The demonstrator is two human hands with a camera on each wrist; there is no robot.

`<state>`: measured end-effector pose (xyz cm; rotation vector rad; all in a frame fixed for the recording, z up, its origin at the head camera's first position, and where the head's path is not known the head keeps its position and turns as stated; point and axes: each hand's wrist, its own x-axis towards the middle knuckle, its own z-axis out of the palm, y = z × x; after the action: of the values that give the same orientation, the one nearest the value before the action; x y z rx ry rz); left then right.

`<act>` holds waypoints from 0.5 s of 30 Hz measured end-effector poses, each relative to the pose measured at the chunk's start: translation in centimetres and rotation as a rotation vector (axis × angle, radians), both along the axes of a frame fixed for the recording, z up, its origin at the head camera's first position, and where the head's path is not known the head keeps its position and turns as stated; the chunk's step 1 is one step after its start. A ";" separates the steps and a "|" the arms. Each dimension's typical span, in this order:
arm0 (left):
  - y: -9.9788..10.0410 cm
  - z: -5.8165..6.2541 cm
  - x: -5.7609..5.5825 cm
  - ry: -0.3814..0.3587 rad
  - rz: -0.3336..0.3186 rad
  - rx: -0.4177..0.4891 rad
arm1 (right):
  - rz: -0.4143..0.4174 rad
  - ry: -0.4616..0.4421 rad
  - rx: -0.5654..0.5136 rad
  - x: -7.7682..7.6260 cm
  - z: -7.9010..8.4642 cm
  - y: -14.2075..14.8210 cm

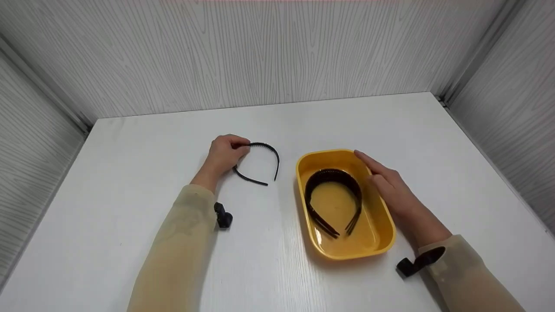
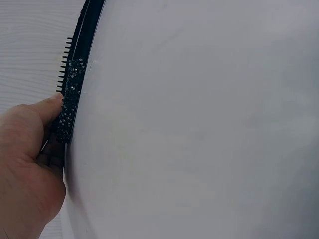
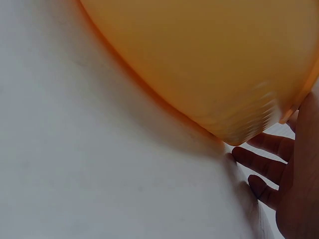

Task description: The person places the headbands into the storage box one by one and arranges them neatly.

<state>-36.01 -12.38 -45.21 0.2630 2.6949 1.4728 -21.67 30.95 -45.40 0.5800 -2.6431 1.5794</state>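
My left hand (image 1: 224, 154) pinches a thin black toothed headband (image 1: 278, 160) at its curved side, just over the white table. In the left wrist view, the headband (image 2: 75, 74) shows a row of comb teeth and a sparkly section beside the thumb. To the right sits a deep yellow plastic container (image 1: 383, 242). Wider black headbands (image 1: 333, 174) lie nested inside it, their ends toward me. My right hand (image 1: 394, 193) holds the container's right side, thumb over the rim and fingers along the outside. The right wrist view shows those fingers (image 3: 266, 164) against the container's outer wall (image 3: 209, 59).
The white tabletop (image 1: 260, 260) has grey wood-grain panels (image 1: 260, 52) behind it and on both sides. Each wrist carries a small black strap-mounted device, one at the left sleeve (image 1: 223, 216) and one at the right (image 1: 418, 262).
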 end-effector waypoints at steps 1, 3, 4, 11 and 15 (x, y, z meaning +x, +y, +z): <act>0.0 0.0 0.0 0.000 0.000 0.002 | 0.000 0.014 0.009 0.0 0.0 0.0; 0.1 0.0 -0.1 0.003 0.000 0.009 | 0.000 0.038 0.022 -0.1 0.0 0.0; 0.1 0.0 -0.1 0.005 0.000 0.009 | -0.002 0.038 0.026 -0.1 0.0 0.0; 0.1 0.0 -0.2 0.017 -0.002 -0.006 | -0.012 -0.005 0.018 0.0 0.0 0.1; 0.0 -0.1 -0.1 0.021 0.004 -0.017 | -0.011 0.001 0.012 -0.1 -0.1 0.1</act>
<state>-36.12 -12.35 -45.31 0.2734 2.7246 1.4556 -21.76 31.03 -45.52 0.5651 -2.6521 1.5607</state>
